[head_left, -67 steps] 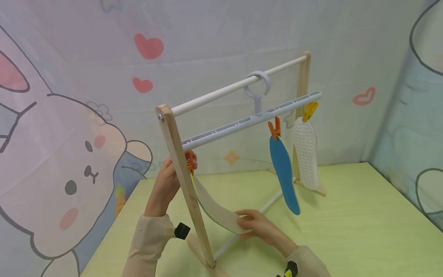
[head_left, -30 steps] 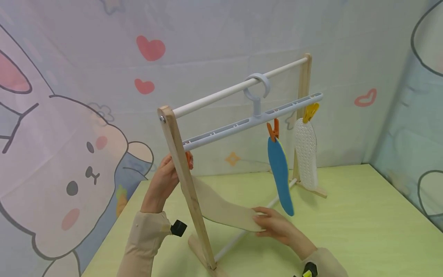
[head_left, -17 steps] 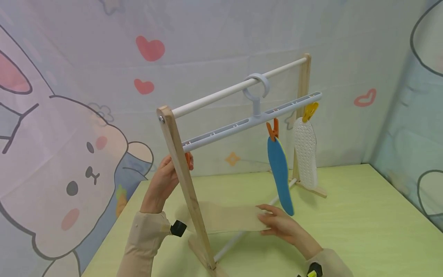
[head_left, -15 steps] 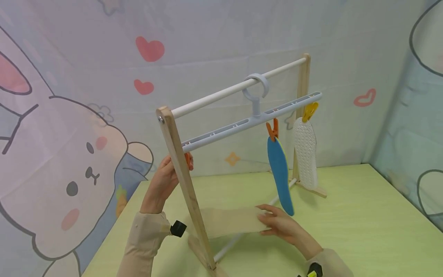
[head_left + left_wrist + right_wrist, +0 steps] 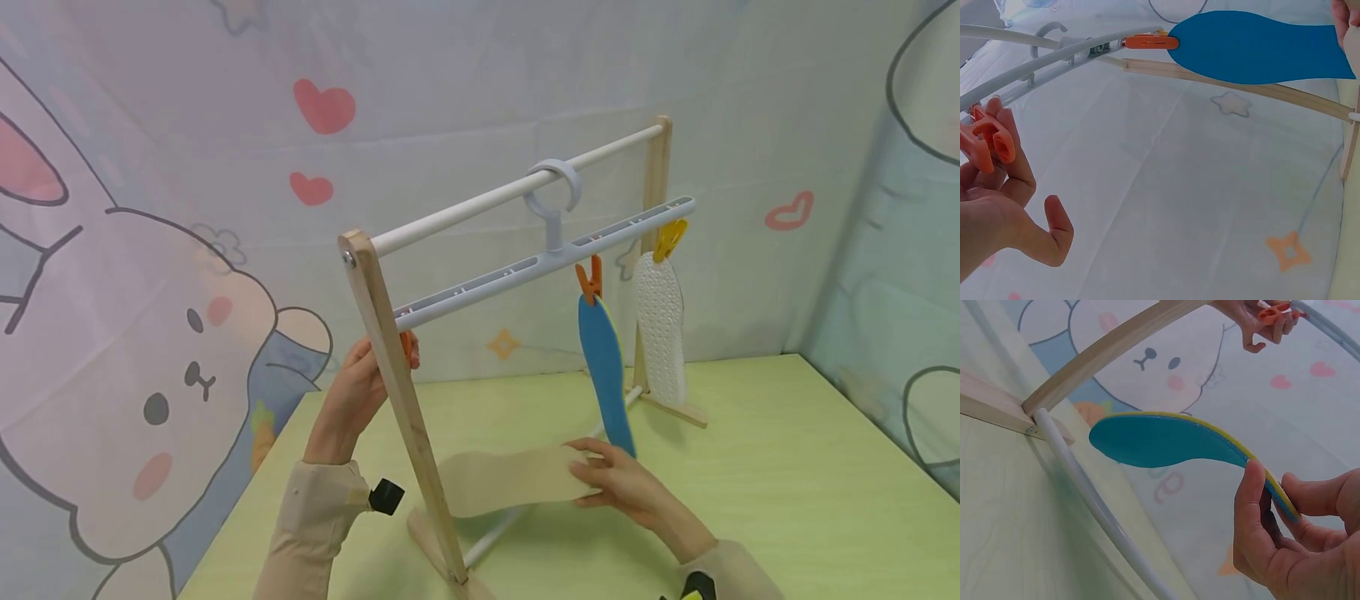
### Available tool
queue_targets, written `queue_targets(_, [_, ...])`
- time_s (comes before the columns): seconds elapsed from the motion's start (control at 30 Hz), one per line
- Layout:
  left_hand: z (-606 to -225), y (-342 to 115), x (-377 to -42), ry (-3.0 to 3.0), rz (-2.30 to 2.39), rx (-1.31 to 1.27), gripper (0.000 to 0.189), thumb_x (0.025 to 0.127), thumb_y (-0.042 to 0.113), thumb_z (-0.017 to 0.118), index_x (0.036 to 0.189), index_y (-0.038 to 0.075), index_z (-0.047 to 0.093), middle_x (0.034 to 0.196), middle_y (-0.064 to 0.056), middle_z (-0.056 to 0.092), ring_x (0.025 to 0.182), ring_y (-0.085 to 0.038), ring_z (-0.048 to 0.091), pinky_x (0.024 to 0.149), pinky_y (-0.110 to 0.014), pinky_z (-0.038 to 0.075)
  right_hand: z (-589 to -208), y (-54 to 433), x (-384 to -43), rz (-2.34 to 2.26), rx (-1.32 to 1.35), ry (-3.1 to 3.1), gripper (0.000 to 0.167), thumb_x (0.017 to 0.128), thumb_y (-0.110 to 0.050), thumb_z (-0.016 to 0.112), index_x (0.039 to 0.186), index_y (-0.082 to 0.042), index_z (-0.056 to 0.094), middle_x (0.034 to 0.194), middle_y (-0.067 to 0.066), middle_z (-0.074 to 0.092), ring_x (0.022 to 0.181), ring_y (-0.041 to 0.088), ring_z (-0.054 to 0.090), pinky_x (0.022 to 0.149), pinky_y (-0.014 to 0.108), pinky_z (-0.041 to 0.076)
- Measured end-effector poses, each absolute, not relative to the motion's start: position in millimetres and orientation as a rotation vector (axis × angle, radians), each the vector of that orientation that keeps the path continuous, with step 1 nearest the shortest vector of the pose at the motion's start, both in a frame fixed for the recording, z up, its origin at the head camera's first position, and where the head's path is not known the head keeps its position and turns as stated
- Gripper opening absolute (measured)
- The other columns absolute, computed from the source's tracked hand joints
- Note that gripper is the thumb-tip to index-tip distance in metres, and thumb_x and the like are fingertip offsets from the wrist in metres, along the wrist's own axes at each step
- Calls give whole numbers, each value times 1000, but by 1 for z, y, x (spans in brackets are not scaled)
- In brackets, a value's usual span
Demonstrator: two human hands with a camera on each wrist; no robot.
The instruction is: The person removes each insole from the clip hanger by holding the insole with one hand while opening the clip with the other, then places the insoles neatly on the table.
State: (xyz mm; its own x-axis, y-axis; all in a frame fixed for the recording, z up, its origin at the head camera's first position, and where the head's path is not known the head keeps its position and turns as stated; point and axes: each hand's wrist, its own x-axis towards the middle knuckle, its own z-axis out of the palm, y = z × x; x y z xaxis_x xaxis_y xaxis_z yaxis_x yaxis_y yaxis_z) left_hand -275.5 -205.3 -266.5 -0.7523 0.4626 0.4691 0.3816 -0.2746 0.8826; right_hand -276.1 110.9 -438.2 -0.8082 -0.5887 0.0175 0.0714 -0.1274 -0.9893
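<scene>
My right hand point(image 5: 622, 483) pinches one end of an insole point(image 5: 510, 483) between thumb and fingers. The insole has a beige upper face; its blue underside and yellow edge show in the right wrist view. Its other end floats free, lower than the hanger point(image 5: 480, 287). My left hand point(image 5: 1007, 200) is at the hanger's near-left end, its fingers behind and touching an orange clothespin point(image 5: 988, 140) that hangs there. The thumb stands away from the clothespin, and nothing is clamped in it. In the head view the rack's post partly hides this hand.
A wooden rack with a white rod point(image 5: 465, 208) carries the hanger. A blue insole point(image 5: 603, 367) hangs from another orange clothespin point(image 5: 591, 283). Farther right, a white dimpled insole point(image 5: 660, 325) hangs from a yellow clothespin point(image 5: 670, 240). The rack stands on a light green table point(image 5: 765, 467).
The held insole has come away from the left orange clothespin, and its far end has dropped. My right hand has moved right with it. My left hand stays by the clothespin.
</scene>
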Motion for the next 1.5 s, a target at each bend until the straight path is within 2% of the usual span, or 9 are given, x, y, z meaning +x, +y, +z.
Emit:
queue_targets(0.2, [-268,-207,-277,1866,2220,1096,27,97,20,34,92,20,60,86,8,57,85,-8,48,81,-24,38,-433,119,-278,-1976,-634,1707,42,92,-19,48,129,-3,37,103,-3,59,90,11,60,73,29,53])
queue_targets(0.43, [-270,-208,-279,1859,2240,1114,29,97,20,31,95,20,60,87,8,58,85,-8,48,81,-23,39,-428,128,-279,-1964,-658,1712,40,93,-18,47,129,-5,37,104,-4,56,92,8,57,76,33,52])
queue_targets(0.7, [-271,-210,-279,1782,2283,1151,32,97,19,27,101,17,59,95,7,58,88,-8,50,83,-22,40,-420,138,-277,-1923,-614,1822,50,92,-20,47,133,1,28,97,-1,37,82,4,40,78,32,52])
queue_targets(0.8, [-270,-210,-278,1754,2292,1146,33,97,19,26,101,16,59,98,7,58,88,-8,50,83,-22,40,-419,142,-278,-1932,-641,1810,47,93,-19,47,133,-1,30,92,-2,39,77,3,39,76,31,52])
queue_targets(0.87, [-270,-209,-278,1734,2298,1142,34,97,19,26,101,16,59,100,7,58,89,-8,51,83,-22,40,-418,144,-278,-1945,-665,1784,42,93,-18,46,130,-5,34,86,-5,41,72,2,40,75,30,52])
queue_targets(1.1, [-271,-210,-278,1676,2350,1102,32,94,23,31,104,16,60,103,7,60,92,-8,53,86,-22,41,-417,154,-280,-1964,-767,1694,29,95,-14,41,124,-17,42,101,-7,60,89,6,60,74,28,52])
queue_targets(1.23, [-273,-211,-278,1649,2376,1108,32,91,28,34,105,16,61,105,6,61,94,-9,53,87,-22,42,-415,161,-279,-1938,-755,1743,30,95,-15,40,125,-15,40,103,-6,60,91,7,60,74,27,52])
queue_targets(1.4, [-274,-212,-279,1628,2385,1100,34,91,29,34,106,14,60,107,5,60,96,-9,53,88,-22,41,-410,167,-276,-1918,-712,1849,42,95,-19,41,131,-2,30,104,-5,54,91,6,57,76,32,52])
queue_targets(1.5, [-274,-212,-280,1638,2382,1090,35,92,29,32,109,13,58,108,4,59,97,-9,53,88,-22,41,-407,170,-276,-1928,-730,1837,36,95,-17,40,130,-6,34,104,-5,56,91,6,58,77,33,52])
